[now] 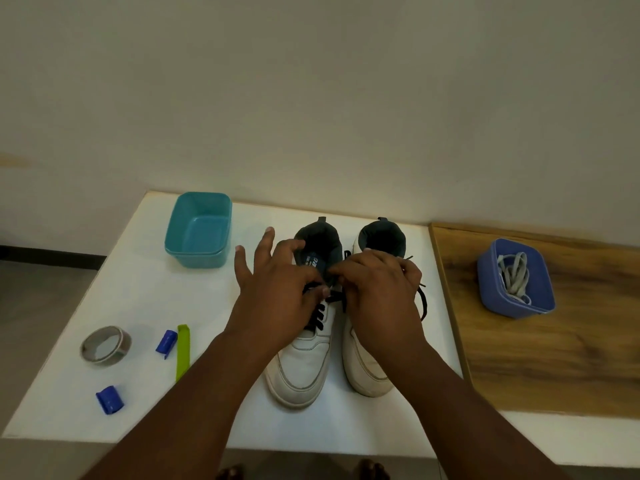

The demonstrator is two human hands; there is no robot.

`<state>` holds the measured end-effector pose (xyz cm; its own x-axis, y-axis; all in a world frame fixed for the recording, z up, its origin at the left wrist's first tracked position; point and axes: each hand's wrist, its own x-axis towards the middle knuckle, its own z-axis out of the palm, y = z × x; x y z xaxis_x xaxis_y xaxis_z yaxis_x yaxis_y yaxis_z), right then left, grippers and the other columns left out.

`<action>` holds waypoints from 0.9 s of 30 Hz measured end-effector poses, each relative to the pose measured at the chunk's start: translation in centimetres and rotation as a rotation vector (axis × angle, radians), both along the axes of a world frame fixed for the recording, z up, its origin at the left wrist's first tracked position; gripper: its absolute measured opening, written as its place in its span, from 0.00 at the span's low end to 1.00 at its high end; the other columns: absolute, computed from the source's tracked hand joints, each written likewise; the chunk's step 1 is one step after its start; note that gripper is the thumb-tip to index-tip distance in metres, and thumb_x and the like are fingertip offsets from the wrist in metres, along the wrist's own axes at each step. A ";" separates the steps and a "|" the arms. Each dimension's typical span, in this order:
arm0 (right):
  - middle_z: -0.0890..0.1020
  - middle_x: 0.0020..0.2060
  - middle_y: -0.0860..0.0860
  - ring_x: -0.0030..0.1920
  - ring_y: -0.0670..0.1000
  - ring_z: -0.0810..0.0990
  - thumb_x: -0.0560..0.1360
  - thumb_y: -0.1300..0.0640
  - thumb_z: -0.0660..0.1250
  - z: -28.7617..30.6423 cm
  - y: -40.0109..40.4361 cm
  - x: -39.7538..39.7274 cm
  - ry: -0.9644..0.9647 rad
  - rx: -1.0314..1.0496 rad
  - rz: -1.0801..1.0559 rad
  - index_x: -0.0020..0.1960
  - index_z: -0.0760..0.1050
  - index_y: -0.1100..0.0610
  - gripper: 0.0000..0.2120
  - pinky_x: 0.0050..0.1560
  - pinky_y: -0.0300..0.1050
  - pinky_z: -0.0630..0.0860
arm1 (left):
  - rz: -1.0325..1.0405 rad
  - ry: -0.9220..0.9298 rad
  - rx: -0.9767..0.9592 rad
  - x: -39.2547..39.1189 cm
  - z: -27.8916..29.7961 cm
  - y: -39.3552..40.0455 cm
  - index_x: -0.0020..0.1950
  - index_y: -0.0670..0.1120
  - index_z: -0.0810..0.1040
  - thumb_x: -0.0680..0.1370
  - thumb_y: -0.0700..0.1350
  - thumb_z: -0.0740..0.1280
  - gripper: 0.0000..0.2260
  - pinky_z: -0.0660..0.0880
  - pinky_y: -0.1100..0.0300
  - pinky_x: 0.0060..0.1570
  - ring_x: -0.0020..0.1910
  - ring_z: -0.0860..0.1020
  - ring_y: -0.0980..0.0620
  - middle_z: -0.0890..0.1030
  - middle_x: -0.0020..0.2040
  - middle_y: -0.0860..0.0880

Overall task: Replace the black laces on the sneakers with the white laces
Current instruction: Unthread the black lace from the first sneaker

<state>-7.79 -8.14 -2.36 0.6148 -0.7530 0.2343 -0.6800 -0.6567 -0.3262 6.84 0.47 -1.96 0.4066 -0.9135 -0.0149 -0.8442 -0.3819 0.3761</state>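
Two bare forearms, sleeveless to the frame's edge; hands, left and right, without rings or watch

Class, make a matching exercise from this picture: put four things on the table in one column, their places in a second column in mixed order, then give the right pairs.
Things
1. teal tub
2. white laces
3. tape roll
4. black lace

Places
A. in the blue tub on the wooden board
B. threaded in the left sneaker
C. far left of the white table
D. near left of the white table

Pairs: 1-C, 2-A, 3-D, 4-B
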 end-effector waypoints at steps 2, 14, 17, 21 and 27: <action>0.84 0.51 0.42 0.66 0.53 0.76 0.77 0.58 0.70 0.0 -0.1 0.0 0.005 -0.003 0.002 0.55 0.83 0.42 0.12 0.70 0.58 0.58 | 0.034 -0.034 -0.019 0.2 -0.1 0.0 0.54 0.61 0.82 0.80 0.60 0.64 0.09 0.42 0.35 0.75 0.80 0.47 0.46 0.66 0.74 0.56; 0.85 0.52 0.42 0.68 0.52 0.76 0.77 0.59 0.71 -0.3 -0.3 -0.1 -0.015 0.037 -0.013 0.54 0.84 0.42 0.13 0.74 0.61 0.52 | 0.018 -0.013 0.015 -0.3 -0.3 0.0 0.64 0.64 0.76 0.80 0.60 0.62 0.13 0.39 0.36 0.75 0.81 0.39 0.45 0.54 0.81 0.52; 0.84 0.52 0.41 0.68 0.51 0.75 0.78 0.58 0.70 -0.3 -0.3 -0.1 -0.024 0.027 -0.006 0.55 0.83 0.42 0.12 0.74 0.59 0.52 | 0.093 0.008 -0.067 0.4 -0.1 0.1 0.53 0.61 0.81 0.81 0.56 0.63 0.07 0.45 0.35 0.75 0.80 0.52 0.44 0.68 0.74 0.55; 0.84 0.51 0.40 0.69 0.51 0.75 0.78 0.58 0.70 -0.4 -0.2 -0.2 -0.037 0.026 -0.008 0.54 0.83 0.42 0.11 0.74 0.59 0.51 | 0.491 0.005 -0.536 1.9 1.3 0.9 0.52 0.48 0.79 0.82 0.46 0.59 0.09 0.73 0.46 0.52 0.54 0.77 0.45 0.79 0.52 0.47; 0.84 0.51 0.41 0.67 0.52 0.76 0.78 0.58 0.70 -0.5 -0.3 -0.1 -0.047 0.029 -0.011 0.54 0.84 0.43 0.11 0.74 0.59 0.52 | 0.155 0.016 -0.200 0.4 0.3 0.4 0.66 0.65 0.74 0.79 0.55 0.64 0.15 0.47 0.31 0.74 0.80 0.48 0.40 0.60 0.79 0.48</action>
